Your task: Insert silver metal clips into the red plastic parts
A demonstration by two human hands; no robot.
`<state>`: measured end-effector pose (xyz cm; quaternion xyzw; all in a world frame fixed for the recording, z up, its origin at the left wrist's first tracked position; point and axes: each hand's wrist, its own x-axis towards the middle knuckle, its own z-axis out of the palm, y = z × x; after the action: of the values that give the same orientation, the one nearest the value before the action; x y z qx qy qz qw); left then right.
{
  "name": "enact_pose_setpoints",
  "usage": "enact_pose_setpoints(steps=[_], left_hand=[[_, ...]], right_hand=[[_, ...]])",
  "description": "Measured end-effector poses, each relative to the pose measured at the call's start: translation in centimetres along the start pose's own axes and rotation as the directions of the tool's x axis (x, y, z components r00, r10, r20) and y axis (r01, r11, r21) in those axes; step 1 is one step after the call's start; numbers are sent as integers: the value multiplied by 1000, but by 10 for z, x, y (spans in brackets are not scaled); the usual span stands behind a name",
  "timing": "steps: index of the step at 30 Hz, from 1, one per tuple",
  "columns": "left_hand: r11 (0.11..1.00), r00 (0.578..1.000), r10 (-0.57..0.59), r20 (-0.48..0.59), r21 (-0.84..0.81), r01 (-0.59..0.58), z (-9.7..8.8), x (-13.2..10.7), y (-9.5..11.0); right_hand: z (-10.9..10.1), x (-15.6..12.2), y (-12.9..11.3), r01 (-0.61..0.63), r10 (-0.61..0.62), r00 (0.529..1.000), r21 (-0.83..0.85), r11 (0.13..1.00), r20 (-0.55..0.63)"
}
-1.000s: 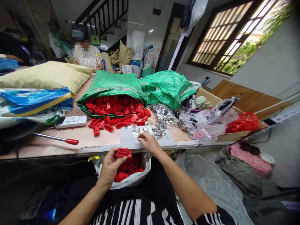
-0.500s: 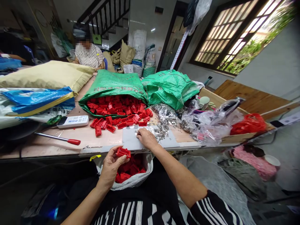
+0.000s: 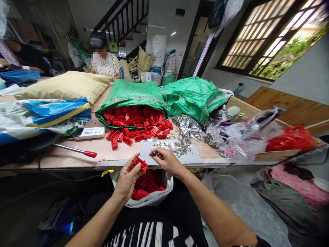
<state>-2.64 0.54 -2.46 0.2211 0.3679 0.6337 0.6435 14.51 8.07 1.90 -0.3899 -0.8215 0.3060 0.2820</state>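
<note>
**Red piece and metal pin being held together at the table edge**

A red plastic piece [image 3: 140, 163] is being gripped in the left hand [image 3: 128, 176], with the fingers curled and the thumb pressed on top. It is being held just over the near edge of the table [image 3: 108, 152]. The piece is small, blocky and hard-edged, glossy red, with an open hollow side.

A small metal pin [image 3: 155, 153] is being pinched between thumb and forefinger of the right hand [image 3: 168, 161], with its tip just beside the red piece. Whether they are touching cannot be told.

A white bag [image 3: 154, 198] is being kept in the lap below the hands, partly filled with red pieces. A far larger stock is being held in the green sack [image 3: 131, 94], with loose red pieces [image 3: 123, 135] spilling out in front of it. A heap of metal bits [image 3: 177, 145] is lying near the right hand. Judged by the heaps, much more is left than is done.

A remote [image 3: 89, 132] and a screwdriver [image 3: 77, 151] are lying to the left.
</note>
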Motion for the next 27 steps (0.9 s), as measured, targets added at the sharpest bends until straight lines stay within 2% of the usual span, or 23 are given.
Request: enact_pose_setpoints(steps=[5,10,15,20,24,27], left_hand=[[1000,1000,7,24,-9,-7,2,4,-1],[1000,999,9,44,-1,-9,5,5,-1],[1000,999,-11,54,23,9,6,4,-2],[999,999,-16,41,38,15,5,3,-2],[999,998,-38,56,39,36,4,3,-2],[998,995,-54,82,40,51,4,2,-1]], right_hand=[[4,-13,-16,71,-71,997,-5,997,20],[10,-20,-11,217,-213,976,-85,973,48],[12,-25,-8,289,-278,957,-175,941,86],[11,-27,-7,298,-275,952,-205,932,135],[10,-27,-6,261,-250,961,-86,962,117],[9,-26,-6,169,-173,978,39,985,121]])
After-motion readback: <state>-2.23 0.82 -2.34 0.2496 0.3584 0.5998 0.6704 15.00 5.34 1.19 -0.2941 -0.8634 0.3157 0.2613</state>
